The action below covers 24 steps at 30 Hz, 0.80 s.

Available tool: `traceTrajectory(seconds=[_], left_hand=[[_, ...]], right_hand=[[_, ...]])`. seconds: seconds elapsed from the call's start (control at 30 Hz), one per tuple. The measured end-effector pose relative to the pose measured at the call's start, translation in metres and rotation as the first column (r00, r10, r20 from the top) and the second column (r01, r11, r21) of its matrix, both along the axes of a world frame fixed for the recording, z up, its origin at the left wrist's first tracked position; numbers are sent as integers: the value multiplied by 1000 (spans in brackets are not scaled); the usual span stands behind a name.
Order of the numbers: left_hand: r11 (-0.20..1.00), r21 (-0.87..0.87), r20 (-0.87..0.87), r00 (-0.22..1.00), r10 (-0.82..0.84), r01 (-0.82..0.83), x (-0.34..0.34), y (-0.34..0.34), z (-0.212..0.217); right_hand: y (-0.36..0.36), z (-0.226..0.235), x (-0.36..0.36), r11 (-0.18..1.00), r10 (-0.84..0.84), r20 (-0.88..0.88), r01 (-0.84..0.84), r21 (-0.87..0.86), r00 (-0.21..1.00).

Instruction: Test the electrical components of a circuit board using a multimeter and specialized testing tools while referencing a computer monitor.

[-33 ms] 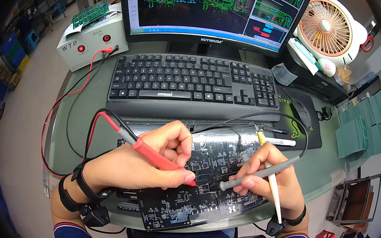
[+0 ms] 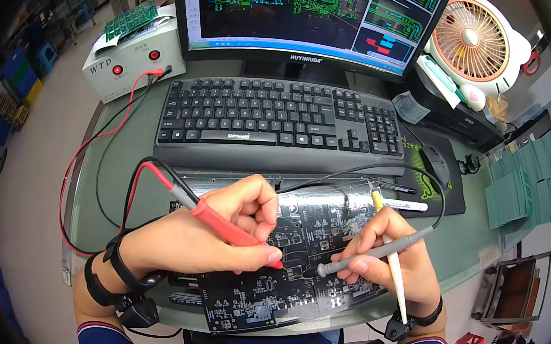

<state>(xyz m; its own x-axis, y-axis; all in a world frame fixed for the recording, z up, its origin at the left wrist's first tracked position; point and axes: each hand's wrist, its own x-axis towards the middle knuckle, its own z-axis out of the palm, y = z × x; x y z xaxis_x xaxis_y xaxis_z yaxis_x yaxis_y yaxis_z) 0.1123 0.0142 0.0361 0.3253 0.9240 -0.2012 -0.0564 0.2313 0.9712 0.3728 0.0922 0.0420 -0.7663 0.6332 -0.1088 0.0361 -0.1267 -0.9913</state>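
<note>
My left hand (image 2: 215, 233) is closed around a red test probe (image 2: 226, 226), whose tip points down at the black circuit board (image 2: 241, 309). In my right hand (image 2: 394, 258) is a grey test probe (image 2: 385, 250), its blunt end close above the board's middle. The same fingers also hold a slim white stick tool with a yellow section (image 2: 399, 289), slanting across the hand. Whether either probe tip touches the board is too small to tell. The board is printed with white markings and lies partly under both hands, with more dark boards beneath it.
Behind the board are a black keyboard (image 2: 254, 116) and a monitor (image 2: 301, 57) showing a circuit layout. A white box (image 2: 133, 56) with red sockets feeds the probe leads. To the right lie a mouse (image 2: 435, 163), a white pen (image 2: 406, 205), green boards (image 2: 537, 176) and a fan (image 2: 471, 38).
</note>
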Motion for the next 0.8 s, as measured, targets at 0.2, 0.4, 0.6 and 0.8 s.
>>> traceTrajectory(seconds=[0.2, 0.4, 0.6, 0.8], left_hand=[[1000, 20, -37, 999, -1, 2, 0, 1, -2], [1000, 1, -33, 999, 3, -3, 1, 1, 1], [1000, 18, -31, 1000, -3, 3, 1, 0, 1], [997, 11, 56, 996, -76, 75, -3, -7, 9]], right_hand=[[2, -6, 0, 998, 19, -19, -18, 60, 1000], [4, -8, 1, 991, 38, -8, -36, 131, 999], [2, -5, 1, 991, 28, -4, -28, 128, 1000], [11, 17, -11, 994, 36, 63, -43, 103, 997]])
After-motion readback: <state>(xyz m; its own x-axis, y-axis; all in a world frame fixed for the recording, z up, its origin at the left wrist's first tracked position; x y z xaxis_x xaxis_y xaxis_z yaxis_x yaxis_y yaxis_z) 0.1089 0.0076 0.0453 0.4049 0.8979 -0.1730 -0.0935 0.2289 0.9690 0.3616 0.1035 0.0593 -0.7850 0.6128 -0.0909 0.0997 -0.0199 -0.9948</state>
